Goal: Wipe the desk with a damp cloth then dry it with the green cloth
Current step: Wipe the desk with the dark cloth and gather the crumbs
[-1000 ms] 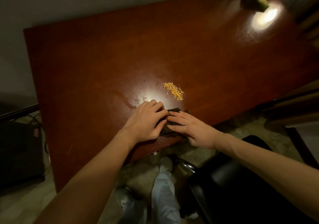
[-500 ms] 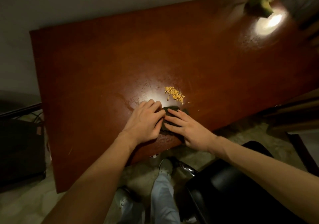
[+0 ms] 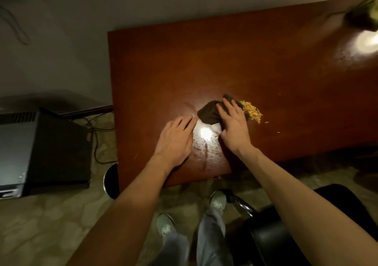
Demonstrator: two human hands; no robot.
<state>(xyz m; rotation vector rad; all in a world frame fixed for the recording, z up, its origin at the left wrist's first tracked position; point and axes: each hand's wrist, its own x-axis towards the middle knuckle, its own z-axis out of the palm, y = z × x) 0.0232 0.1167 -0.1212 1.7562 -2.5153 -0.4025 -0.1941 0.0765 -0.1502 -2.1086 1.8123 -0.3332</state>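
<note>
The desk (image 3: 225, 61) is a red-brown top with a wet, glossy patch (image 3: 206, 145) near its front edge, which indicates the damp pass is under way.

The left hand (image 3: 176, 138) lies flat on the desk beside that patch, fingers straight and holding nothing, probably to brace the body.

The right hand (image 3: 233, 126) presses with extended fingers on the damp cloth (image 3: 208, 114), without curling round it, so the load spreads for wiping.

This dark cloth lies bunched at desk centre-front, touching the yellow crumbs (image 3: 252, 112), presumably the next target.

The green cloth (image 3: 366, 18) waits at the desk's far right corner, kept dry.
</note>
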